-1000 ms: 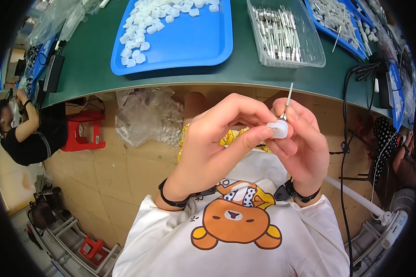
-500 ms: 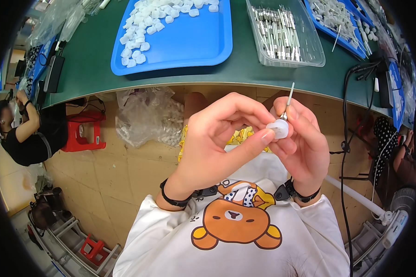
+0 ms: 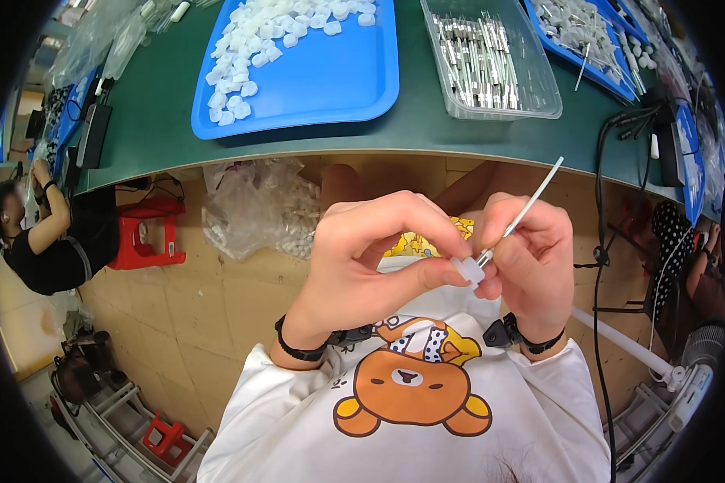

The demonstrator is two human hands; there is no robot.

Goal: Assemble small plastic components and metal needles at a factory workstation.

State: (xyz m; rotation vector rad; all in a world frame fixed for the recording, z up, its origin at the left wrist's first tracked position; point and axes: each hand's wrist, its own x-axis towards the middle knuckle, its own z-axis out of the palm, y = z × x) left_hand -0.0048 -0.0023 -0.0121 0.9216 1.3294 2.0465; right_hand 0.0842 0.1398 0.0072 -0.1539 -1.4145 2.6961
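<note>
Tray left of tub, beyond hands

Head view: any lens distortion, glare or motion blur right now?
Head view: rim goes black left and right, and the green table's front edge curves. Head view: bright glints on the metal rods. Head view: left hand and right hand look fairly sharp, no obvious smear; the white cap shows little fine detail.

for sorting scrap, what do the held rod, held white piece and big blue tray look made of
Rod: pale, dull shaft, perhaps plastic or coated metal; its silvery, shiny end suggests metal. White piece: likely plastic, milky and translucent. Big blue tray: probably plastic, semi-gloss, with rounded moulded corners.
</note>
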